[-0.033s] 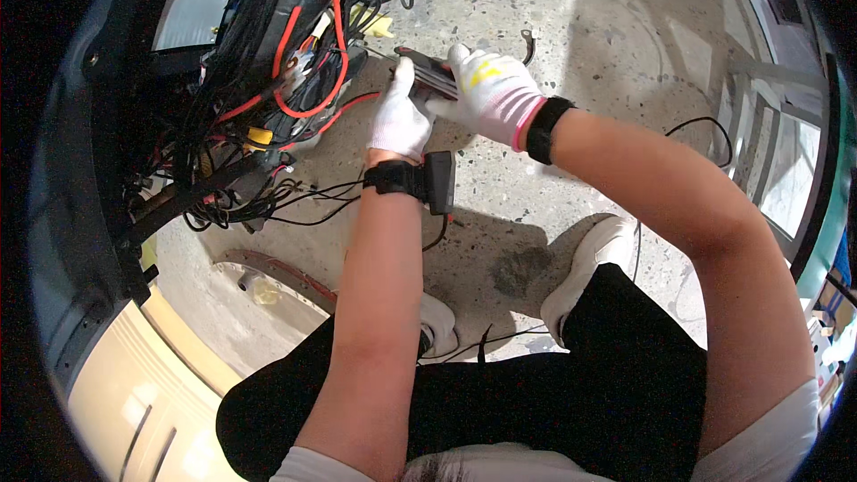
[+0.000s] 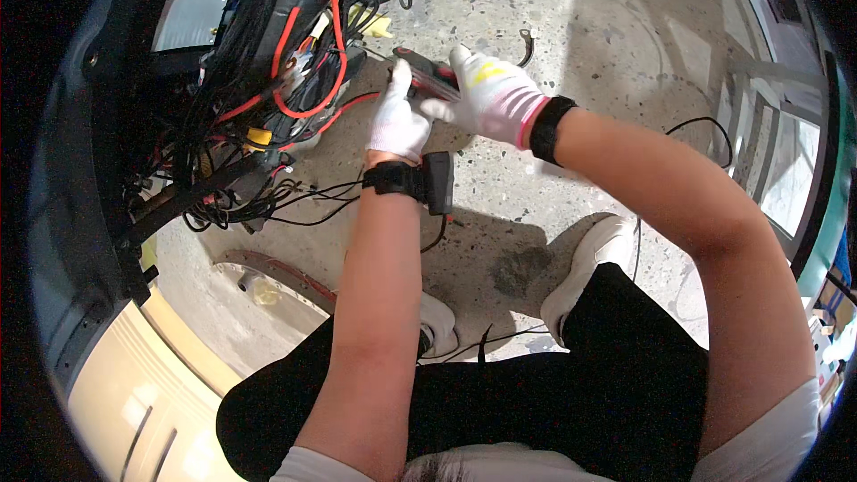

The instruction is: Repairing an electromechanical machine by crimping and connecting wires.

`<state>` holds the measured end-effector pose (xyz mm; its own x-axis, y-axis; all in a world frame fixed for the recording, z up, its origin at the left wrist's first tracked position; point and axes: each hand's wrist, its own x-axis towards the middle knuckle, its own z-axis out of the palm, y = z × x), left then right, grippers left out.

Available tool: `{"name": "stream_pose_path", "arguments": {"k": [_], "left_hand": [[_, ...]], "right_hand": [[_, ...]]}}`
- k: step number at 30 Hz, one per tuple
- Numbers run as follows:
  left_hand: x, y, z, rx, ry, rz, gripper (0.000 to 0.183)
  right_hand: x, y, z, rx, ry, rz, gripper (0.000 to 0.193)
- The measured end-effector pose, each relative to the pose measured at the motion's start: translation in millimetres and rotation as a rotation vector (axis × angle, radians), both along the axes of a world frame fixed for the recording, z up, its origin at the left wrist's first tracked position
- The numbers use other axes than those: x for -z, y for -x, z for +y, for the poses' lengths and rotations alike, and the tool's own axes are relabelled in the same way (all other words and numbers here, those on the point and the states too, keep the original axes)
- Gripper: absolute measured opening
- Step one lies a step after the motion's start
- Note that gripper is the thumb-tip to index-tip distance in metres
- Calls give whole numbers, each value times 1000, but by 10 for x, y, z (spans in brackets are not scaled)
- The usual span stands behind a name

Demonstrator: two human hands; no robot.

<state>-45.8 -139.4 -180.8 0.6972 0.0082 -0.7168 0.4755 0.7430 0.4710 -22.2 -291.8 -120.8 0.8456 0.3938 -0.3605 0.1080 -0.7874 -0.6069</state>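
My left hand (image 2: 399, 116), in a white knit glove, is closed round the left part of an elongated dark tool (image 2: 430, 76). The tool has red patches and grey, metal-looking strips; its exact kind cannot be made out. Against its right end, my right hand (image 2: 491, 94) is closed too, its white glove marked yellow on the back and edged pink at the cuff. Both hands are held above the floor, just right of a thick bundle of black and red cables (image 2: 308, 62). My palms and the fingers beneath the tool are hidden.
A black frame (image 2: 85, 241) stands along the left, with a cream panel (image 2: 134, 393) below it. A short black cable with a metal lug (image 2: 528, 46) lies on the speckled floor (image 2: 500, 0). A pale metal frame (image 2: 759, 116) stands at the right. Thin black wires trail near my shoes.
The tool has turned slightly between my hands, showing more of its dark and red face. My right wrist has shifted a little to the right.
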Motion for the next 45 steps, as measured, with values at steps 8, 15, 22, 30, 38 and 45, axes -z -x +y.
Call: {"name": "stream_pose_path", "arguments": {"k": [8,15,22,30,38,45], "left_hand": [[94,30,184,106,201,-66,46],[-149,-43,2,159,34,44,42],[-111,15,-95,42,-246,101,36],[-83,149,59,125,53,-34,51],[-283,96,2,276,-485,204,53],[-158,112,63,306,-712,96,34]], "right_hand": [[143,43,85,262,-569,918,58],[100,76,207,-59,207,-20,47],[-50,44,55,-50,-47,-31,58],[7,59,127,240,-614,1115,61],[-84,196,219,-290,246,154,37],[111,230,183,-168,14,384,68]]}}
